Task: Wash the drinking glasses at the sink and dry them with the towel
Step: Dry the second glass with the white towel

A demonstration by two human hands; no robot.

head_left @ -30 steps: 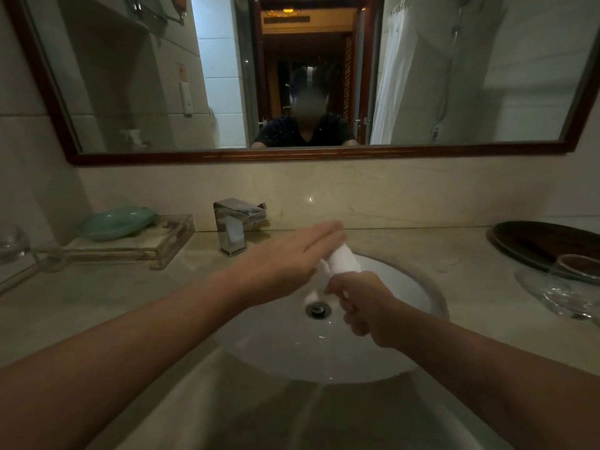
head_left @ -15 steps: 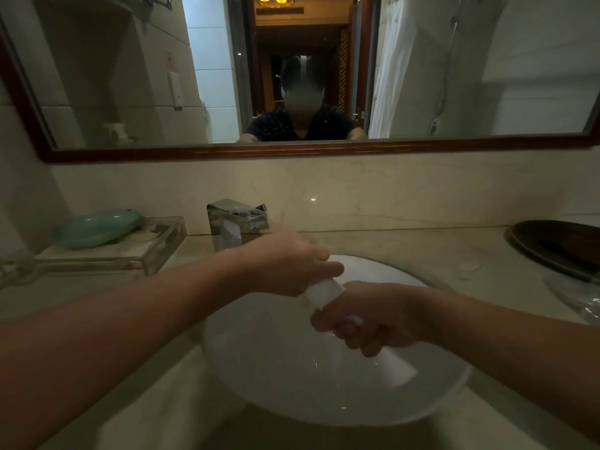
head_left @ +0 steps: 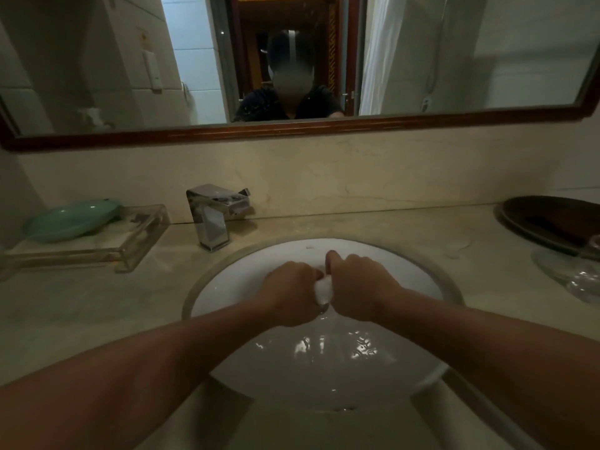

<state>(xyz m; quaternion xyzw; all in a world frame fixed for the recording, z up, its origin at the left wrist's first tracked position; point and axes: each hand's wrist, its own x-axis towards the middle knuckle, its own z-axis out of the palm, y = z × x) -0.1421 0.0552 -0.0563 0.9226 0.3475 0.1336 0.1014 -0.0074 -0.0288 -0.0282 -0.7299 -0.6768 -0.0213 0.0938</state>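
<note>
Over the white sink [head_left: 389,264], the left hand [head_left: 292,292] and the right hand [head_left: 357,287] are close together. The fingers of both are curled tight around a small white towel [head_left: 323,289] between them. A drinking glass [head_left: 574,277] rests on the desk [head_left: 97,303] at the far right, beside a dark tray [head_left: 552,222].

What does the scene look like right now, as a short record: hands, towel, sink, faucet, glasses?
left hand: grips towel
right hand: grips towel
towel: white, bunched between both hands, over the sink
sink: white, wet glints inside
faucet: no stream visible
glassware: on counter, far right, partly cropped, untouched
</note>
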